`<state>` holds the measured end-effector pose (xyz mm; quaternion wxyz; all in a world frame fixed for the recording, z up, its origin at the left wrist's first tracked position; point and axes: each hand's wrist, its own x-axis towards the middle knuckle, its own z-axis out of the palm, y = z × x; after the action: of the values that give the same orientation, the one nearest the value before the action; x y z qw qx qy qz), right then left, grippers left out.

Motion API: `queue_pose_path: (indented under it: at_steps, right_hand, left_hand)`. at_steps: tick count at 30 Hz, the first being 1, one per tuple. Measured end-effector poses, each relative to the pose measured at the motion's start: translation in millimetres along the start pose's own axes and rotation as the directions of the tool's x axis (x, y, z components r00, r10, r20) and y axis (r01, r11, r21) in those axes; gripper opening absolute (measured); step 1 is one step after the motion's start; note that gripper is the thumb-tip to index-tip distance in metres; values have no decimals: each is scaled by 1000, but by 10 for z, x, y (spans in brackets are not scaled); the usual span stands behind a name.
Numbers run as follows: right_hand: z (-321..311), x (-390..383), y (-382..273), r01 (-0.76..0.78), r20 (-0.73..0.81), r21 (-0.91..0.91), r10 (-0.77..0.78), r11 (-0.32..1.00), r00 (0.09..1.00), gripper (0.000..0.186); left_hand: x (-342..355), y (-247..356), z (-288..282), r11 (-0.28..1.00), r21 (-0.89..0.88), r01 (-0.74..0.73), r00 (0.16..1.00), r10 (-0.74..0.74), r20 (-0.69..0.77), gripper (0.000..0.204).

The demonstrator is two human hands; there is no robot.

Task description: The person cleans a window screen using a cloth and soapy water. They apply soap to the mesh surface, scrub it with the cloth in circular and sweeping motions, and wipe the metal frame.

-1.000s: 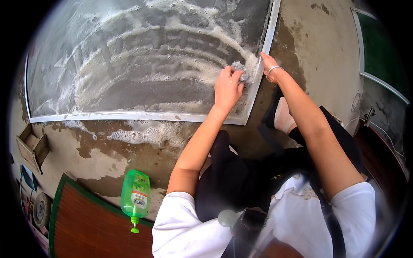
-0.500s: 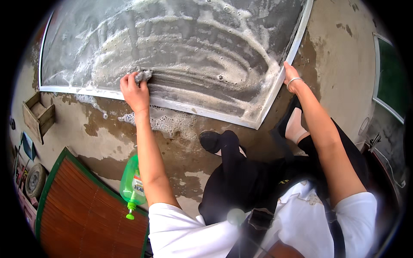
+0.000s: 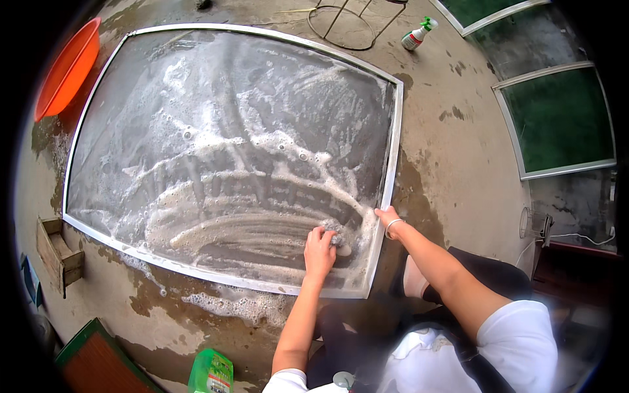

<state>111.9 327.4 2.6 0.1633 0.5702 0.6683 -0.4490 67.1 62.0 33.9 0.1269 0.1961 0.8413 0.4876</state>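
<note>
A large grey panel (image 3: 196, 72) in a white metal frame (image 3: 216, 274) lies before me, streaked with soap foam (image 3: 190, 229). My left hand (image 3: 319, 254) presses a grey, foamy scourer (image 3: 337, 240) against the panel near its lower right corner. Its fingers are closed round the scourer and partly cover it. At the right edge of the frame, my right hand (image 3: 388, 219) grips the rim, its thumb on top; the fingers beneath are hidden. Curved wipe marks run through the foam to the left of the scourer.
A green soap bottle (image 3: 211, 372) is at the lower edge, near a green-edged brown board (image 3: 98, 360). An orange basin (image 3: 69, 69) and a wooden box (image 3: 60, 254) are at left. Beyond the panel are a spray bottle (image 3: 419, 34) and a metal stand (image 3: 341, 26). Green panes (image 3: 560, 118) are at right.
My left hand has moved the scourer rightward across the panel, toward the right side of the frame. My right hand still holds the rim. The view has shifted, showing the panel's far edge.
</note>
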Motion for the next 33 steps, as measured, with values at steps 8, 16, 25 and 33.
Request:
queue_pose_path:
  at_steps: [8,16,25,33]
  right_hand:
    - [215,-326,-6,305,-562,128,-184,944,806,36]
    - [-9,-400,-241,370,-625,110,-225,923,747,42]
    - [-179,-270,-217,397,-420,124,-314,910,852,35]
    - [-280,-295,-524,128,14,472,-152,872,988,30]
  left_hand:
    - [61,-555,-1376,975,193,114,913,-26,-406,34]
    - [246,-944,-1998,967,216,133,886,-19,-463,34]
    - [282,-928,-2081,988,142,-68,907,120,-403,30]
    - [45,-675,-2494,986,168,-18,889,93,-449,31]
